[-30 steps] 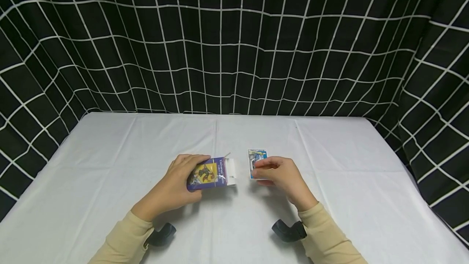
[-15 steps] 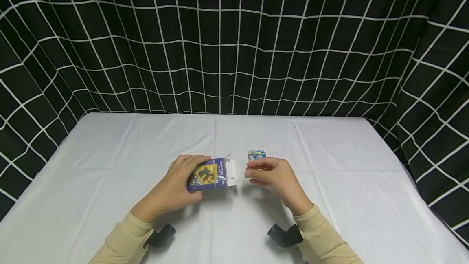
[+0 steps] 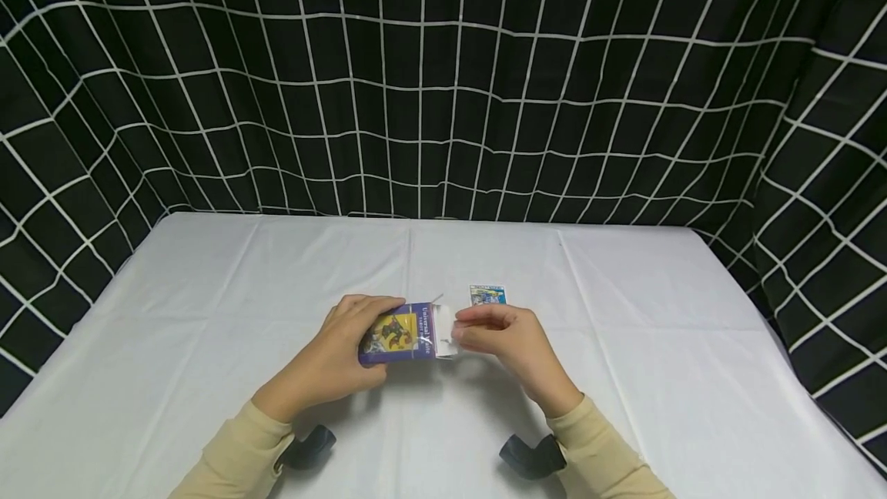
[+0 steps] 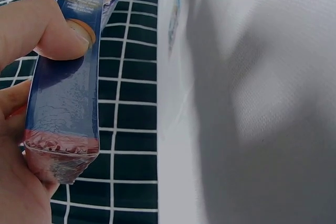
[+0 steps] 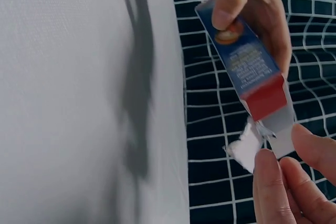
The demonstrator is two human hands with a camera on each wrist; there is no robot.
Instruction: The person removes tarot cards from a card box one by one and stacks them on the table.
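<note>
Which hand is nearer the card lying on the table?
Right: the right hand partly covers the card in the head view; the left hand, gripping the purple box, is farther left.

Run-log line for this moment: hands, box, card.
left hand: grips Universal Waite tarot box | right hand: at white end flap, contact unclear | card: on white cloth, partly hidden by right hand

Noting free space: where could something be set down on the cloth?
Bare cloth lies left of the left hand, right of the right hand, and between tarot box and gridded curtain. Crowded: the middle, with hands, box and printed card.
</note>
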